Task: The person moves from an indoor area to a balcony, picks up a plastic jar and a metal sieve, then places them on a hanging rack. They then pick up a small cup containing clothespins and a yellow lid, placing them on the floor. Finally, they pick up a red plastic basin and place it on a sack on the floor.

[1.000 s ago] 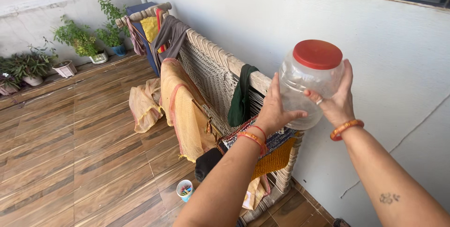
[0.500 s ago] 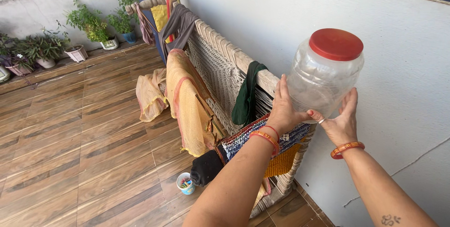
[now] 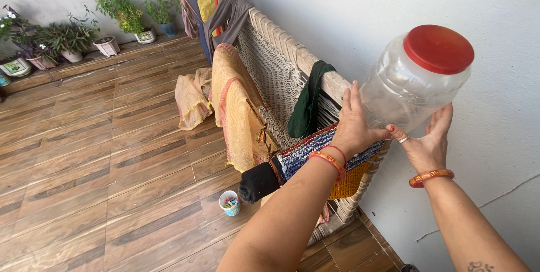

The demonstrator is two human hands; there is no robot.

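Both hands carry a clear ribbed plastic jar point(image 3: 408, 89) with a red screw lid point(image 3: 439, 49), tilted, up against the white wall point(image 3: 349, 19). The left hand point(image 3: 354, 126) lies spread flat on its side; the right hand point(image 3: 428, 144) cups its underside, fingers open. The jar looks empty.

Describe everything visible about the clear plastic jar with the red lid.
The clear plastic jar with the red lid is wide and rounded, its walls ribbed and slightly cloudy, and it looks empty. The flat red screw lid is on. It is held up in the air, tilted so the lid points up and to the right, in front of the white wall. The left hand presses its lower side; the right hand cups it from beneath.
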